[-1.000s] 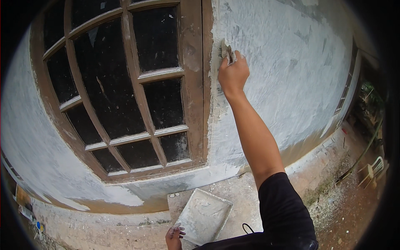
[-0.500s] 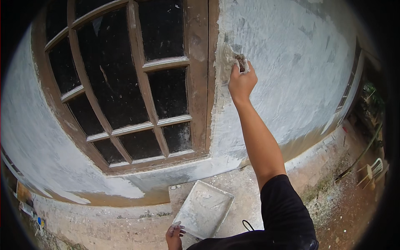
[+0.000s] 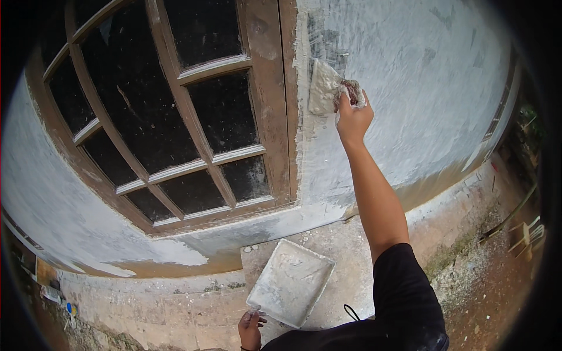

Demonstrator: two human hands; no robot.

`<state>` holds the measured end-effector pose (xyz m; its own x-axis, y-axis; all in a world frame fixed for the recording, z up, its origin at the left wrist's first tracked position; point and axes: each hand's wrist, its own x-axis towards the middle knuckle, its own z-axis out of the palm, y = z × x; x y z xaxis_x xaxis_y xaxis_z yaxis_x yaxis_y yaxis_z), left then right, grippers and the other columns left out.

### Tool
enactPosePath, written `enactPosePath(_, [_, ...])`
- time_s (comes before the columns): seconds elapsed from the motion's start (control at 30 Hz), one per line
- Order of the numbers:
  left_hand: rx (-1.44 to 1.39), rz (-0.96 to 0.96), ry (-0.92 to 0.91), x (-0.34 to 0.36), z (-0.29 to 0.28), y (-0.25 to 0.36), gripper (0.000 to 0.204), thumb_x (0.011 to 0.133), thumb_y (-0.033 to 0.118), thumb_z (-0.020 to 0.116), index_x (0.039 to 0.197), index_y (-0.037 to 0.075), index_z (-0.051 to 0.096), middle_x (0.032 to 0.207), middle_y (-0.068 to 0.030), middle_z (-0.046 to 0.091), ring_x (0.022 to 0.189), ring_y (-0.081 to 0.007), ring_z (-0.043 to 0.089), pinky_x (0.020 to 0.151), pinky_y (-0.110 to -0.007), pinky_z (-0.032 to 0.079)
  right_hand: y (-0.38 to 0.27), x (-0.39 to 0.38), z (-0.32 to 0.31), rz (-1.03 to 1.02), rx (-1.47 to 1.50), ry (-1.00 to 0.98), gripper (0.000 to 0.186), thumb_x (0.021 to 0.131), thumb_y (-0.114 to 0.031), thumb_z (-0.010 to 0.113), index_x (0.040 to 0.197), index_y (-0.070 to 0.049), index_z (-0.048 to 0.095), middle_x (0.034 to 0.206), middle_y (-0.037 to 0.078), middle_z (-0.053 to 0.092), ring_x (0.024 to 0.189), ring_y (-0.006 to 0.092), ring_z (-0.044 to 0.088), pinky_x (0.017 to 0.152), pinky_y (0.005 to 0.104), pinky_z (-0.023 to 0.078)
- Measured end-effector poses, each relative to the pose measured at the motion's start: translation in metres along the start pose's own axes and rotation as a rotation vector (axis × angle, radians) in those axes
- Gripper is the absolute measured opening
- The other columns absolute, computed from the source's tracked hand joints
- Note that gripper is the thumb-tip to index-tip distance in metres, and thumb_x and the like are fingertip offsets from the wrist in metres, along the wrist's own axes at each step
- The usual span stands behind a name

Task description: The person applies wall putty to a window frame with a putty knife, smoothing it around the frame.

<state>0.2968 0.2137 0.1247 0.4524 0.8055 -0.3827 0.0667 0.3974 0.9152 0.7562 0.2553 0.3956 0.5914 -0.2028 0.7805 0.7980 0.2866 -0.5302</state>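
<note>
Compared with half a second ago, we see the scraper (image 3: 323, 90) sitting lower beside the window frame (image 3: 270, 117), now below a crossbar it was level with, and turned so that its blade shows more broadly, loaded with lumpy pale paste (image 3: 328, 82). Our view has shifted too, and more of the grey streaked patch (image 3: 326, 36) above the blade shows.

The wall (image 3: 421, 128) is whitish and roughly coated, with a bare tan band (image 3: 202, 266) along its foot. Below, a tray (image 3: 318, 292) smeared with paste lies askew on a slab (image 3: 354, 251); a pale chair (image 3: 530, 235) stands far right.

The scraper is at the wall, just right of the window frame. Its blade points left, its handle right; that axis runs roughly sideways, the free edge nearly upright.

Our right grip (image 3: 354, 120) is closed around the handle. Our left grip (image 3: 252, 329) hangs half curled near the tray's corner; we cannot tell whether it holds anything.
</note>
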Motion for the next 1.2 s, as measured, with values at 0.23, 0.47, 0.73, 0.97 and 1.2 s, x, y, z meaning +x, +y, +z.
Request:
enactPosePath(0.23, [0.035,-0.040,-0.001,-0.003,0.012,-0.006,0.018,0.086,0.014,0.048,0.095,0.001,0.057,0.082,-0.0080,0.062,0.066,-0.0148,0.058,0.057,-0.024,0.042,-0.004,-0.012,-0.027,0.076,0.105,0.034,0.012,0.075,-0.005,0.059,0.084,0.002,0.059,0.071,0.007,0.060,0.061,0.0138,0.054,0.057,0.0275,0.042])
enactPosePath(0.47, [0.030,-0.054,0.034,-0.010,0.017,-0.011,0.016,0.086,0.014,0.049,0.092,0.001,0.056,0.081,-0.0083,0.062,0.065,-0.0146,0.058,0.057,-0.024,0.042,0.015,-0.059,-0.024,-0.250,-0.467,0.059,0.010,0.071,-0.004,0.060,0.078,0.001,0.055,0.072,0.015,0.053,0.066,0.0340,0.050,0.057,0.0392,0.041])
enactPosePath(0.73, [0.044,-0.073,0.075,-0.013,0.010,-0.014,0.019,0.086,0.013,0.048,0.097,0.000,0.056,0.081,-0.0084,0.062,0.066,-0.0141,0.058,0.058,-0.023,0.041,0.015,-0.108,0.017,-0.272,-0.523,0.037,0.019,0.069,-0.003,0.061,0.086,0.001,0.054,0.077,0.018,0.053,0.071,0.0359,0.049,0.060,0.0412,0.041])
enactPosePath(0.97, [0.027,-0.089,0.054,-0.014,0.005,-0.016,0.017,0.086,0.013,0.048,0.094,0.000,0.056,0.082,-0.0081,0.062,0.066,-0.0138,0.057,0.059,-0.024,0.041,0.012,-0.132,0.023,-0.271,-0.501,0.016,0.021,0.068,-0.003,0.061,0.087,0.002,0.055,0.078,0.018,0.053,0.071,0.0373,0.049,0.060,0.0419,0.041])
enactPosePath(1.2, [0.049,-0.089,0.035,-0.009,0.002,-0.013,0.017,0.087,0.014,0.048,0.094,0.000,0.055,0.082,-0.0079,0.062,0.067,-0.0133,0.057,0.059,-0.024,0.041,0.011,-0.131,0.000,-0.162,-0.435,0.027,0.014,0.072,-0.001,0.059,0.086,0.002,0.056,0.076,0.015,0.054,0.067,0.0328,0.052,0.058,0.0354,0.042])
